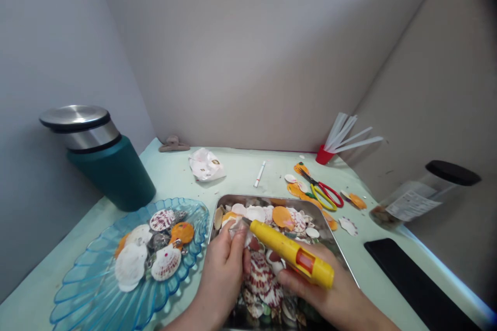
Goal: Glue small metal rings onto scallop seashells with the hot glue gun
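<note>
My right hand (326,274) is wrapped round a yellow pen-shaped tool (279,244) with an orange part set in a slot near its back end. I cannot make out its exact kind. Its thin dark tip meets a small whitish, shiny piece (237,226), perhaps a shell, pinched in my left hand (225,261). Both hands are over a metal tray (267,198) filled with shells. A large brown-striped shell (262,275) lies in it between the hands, and an orange shell (282,217) lies behind the tool.
On the left stand a blue scalloped dish (89,289) holding shells and a teal flask (112,170). Behind the tray lie a crumpled plastic bag (206,165) and a white stick (260,174). Scissors (324,194), a red cup (324,155) of translucent sticks, and a clear jar (415,199) are right.
</note>
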Tool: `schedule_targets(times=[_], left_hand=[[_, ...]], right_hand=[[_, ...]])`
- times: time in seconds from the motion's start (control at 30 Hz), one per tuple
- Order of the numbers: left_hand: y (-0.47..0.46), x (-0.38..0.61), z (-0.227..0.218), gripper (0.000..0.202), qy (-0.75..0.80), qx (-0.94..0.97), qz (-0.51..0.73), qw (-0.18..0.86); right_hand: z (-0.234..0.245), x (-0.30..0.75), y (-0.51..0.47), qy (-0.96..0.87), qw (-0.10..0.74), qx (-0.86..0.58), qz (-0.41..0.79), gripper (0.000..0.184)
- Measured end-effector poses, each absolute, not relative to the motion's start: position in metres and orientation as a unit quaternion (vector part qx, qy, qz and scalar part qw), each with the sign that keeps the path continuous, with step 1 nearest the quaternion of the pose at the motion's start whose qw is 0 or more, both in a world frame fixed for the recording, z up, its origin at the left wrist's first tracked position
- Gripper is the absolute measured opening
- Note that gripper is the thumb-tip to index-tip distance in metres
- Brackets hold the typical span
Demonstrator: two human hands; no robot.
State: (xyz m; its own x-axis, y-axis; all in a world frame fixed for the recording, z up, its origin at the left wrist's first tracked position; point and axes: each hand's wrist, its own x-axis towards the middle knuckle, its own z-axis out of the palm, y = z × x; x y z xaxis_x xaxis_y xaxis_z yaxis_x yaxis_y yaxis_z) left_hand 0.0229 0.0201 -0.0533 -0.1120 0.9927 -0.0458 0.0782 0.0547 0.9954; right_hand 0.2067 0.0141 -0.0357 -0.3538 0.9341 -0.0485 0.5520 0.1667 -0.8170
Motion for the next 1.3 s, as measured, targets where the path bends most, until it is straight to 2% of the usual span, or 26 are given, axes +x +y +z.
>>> schedule_targets(times=[0.13,0.37,0.6,1.03,1.3], left_hand=[[0.019,0.022,-0.054,0.028,0.550,0.517,0.447,0.479],[0.020,0.023,-0.055,0.025,0.550,0.504,0.453,0.489],[0.020,0.022,-0.055,0.027,0.539,0.502,0.466,0.491],[0.021,0.022,-0.051,0.032,0.549,0.467,0.488,0.492],[0.019,0.023,-0.050,0.030,0.546,0.495,0.475,0.482]], right_hand=[[-0.032,0.204,0.015,-0.732,0.248,-0.506,0.384,0.032],[-0.028,0.201,0.014,-0.751,0.287,-0.461,0.376,0.022],[-0.027,0.201,0.014,-0.750,0.295,-0.469,0.361,0.022],[-0.037,0.207,0.015,-0.739,0.248,-0.507,0.368,0.031],[-0.029,0.202,0.013,-0.756,0.297,-0.477,0.337,0.023]])
